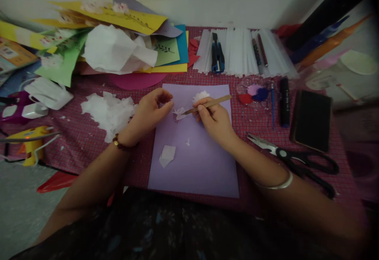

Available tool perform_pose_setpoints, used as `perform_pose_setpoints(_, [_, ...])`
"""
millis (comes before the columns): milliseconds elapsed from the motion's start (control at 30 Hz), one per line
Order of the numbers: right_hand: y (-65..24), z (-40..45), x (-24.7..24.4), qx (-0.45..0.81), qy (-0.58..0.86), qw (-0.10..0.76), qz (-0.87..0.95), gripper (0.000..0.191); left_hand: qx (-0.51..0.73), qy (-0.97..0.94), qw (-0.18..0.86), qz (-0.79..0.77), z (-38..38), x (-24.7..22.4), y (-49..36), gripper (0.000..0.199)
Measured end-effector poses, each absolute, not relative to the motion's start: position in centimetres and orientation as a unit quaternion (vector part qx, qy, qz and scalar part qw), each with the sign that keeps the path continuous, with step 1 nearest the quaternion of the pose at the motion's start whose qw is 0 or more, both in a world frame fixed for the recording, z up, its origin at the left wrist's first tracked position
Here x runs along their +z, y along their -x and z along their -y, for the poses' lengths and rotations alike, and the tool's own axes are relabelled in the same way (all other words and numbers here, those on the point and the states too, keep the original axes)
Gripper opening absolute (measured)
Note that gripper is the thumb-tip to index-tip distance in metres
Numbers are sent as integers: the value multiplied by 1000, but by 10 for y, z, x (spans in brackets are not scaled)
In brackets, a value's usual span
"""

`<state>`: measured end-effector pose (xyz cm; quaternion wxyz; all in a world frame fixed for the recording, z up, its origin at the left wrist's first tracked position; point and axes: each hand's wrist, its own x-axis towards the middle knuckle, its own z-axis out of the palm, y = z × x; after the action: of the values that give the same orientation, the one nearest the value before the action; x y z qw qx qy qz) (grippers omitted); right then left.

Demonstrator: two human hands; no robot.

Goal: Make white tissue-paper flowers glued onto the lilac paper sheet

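Note:
A lavender sheet of paper [204, 165] lies on the table in front of me. My right hand [214, 120] is closed on a flat wooden stick [219, 101], whose narrow end touches a small crumpled piece of white tissue paper [179, 113] on the sheet. Left of that piece, my left hand [154, 108] hovers with curved fingers and thumb apart, holding nothing that I can see. A white tissue flower [201, 95] sits at the sheet's upper part, partly behind my right fingers. Lower on the sheet are a folded tissue square [167, 156] and a tiny scrap [187, 142].
Loose white tissue pieces [109, 112] are heaped left, near a yellow glue gun [32, 143]. Scissors [284, 153], a black box-like object [312, 120], a marker [284, 102] and a paintbrush [272, 106] lie right. Glue sticks [237, 51] and coloured papers [136, 17] line the back.

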<state>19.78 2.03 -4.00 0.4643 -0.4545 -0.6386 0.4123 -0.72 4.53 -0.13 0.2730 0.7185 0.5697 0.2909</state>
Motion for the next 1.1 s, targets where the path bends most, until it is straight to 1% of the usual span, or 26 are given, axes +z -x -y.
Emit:
perform_pose_setpoints(100, [-197,-20,-40,425,458,467,625,17,276,-721,309,-556,-45,-1,15,18])
perform_pose_setpoints(167, [-197,-19,-40,430,457,471,620,16,251,-736,313,-546,-45,-2,18,21])
perform_pose_setpoints(433, [-196,-21,-38,455,462,453,611,21,165,-791,247,-535,-44,-4,20,33])
perform_pose_setpoints(633, [-195,-22,-39,466,457,451,608,23,155,-797,239,-532,-43,-1,18,34])
perform_pose_setpoints(967, [-199,-23,-39,503,473,504,519,21,160,-798,254,-522,-46,-4,25,35])
perform_pose_setpoints(1100, [-200,-18,-38,498,451,517,531,24,184,-823,253,-475,-46,-1,29,42])
